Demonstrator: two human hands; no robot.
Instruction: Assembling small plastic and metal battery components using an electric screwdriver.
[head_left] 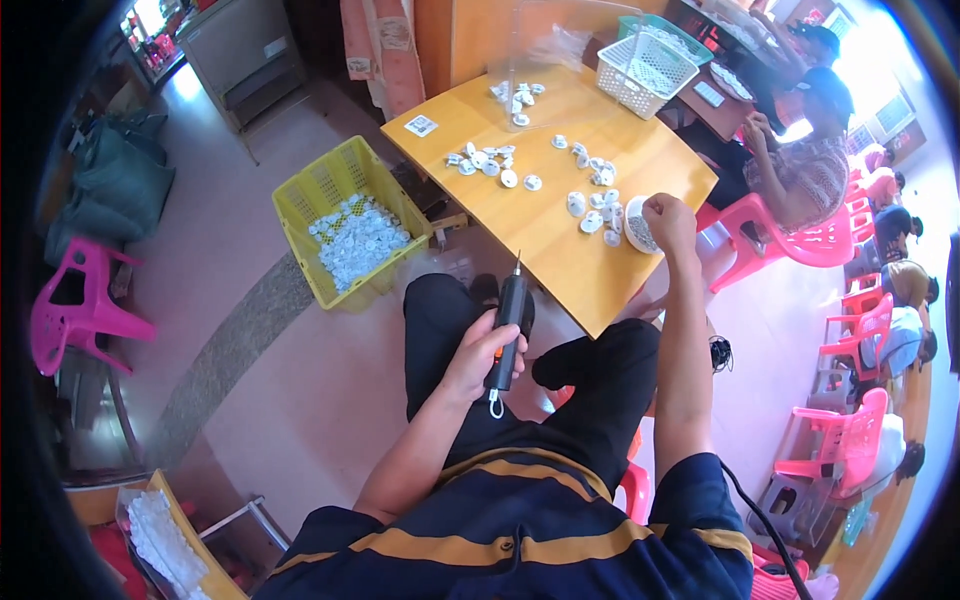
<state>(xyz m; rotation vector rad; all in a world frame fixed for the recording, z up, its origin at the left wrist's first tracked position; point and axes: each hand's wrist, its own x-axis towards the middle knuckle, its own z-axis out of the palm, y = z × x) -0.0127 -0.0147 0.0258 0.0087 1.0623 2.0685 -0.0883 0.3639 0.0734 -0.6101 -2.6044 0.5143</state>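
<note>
My left hand [474, 358] is wrapped around a black electric screwdriver [512, 304] over my lap. Its thin bit points up toward the table, and a white loop hangs from its lower end. My right hand [672, 224] is at the right edge of the table, over the rim of a small white bowl [629, 228] that holds tiny grey pieces. Its fingers are curled closed; whatever is between them is hidden. Just left of the bowl lies a group of round white plastic parts [592, 224]. More such white parts [490, 167] are scattered across the tabletop.
The yellow wooden table [560, 275] has a corner toward me. A yellow crate [291, 235] of white pieces stands on the floor to its left. Farther back is a white basket [630, 85]. A co-worker [800, 170] sits at the right; a pink chair [85, 310] stands far left.
</note>
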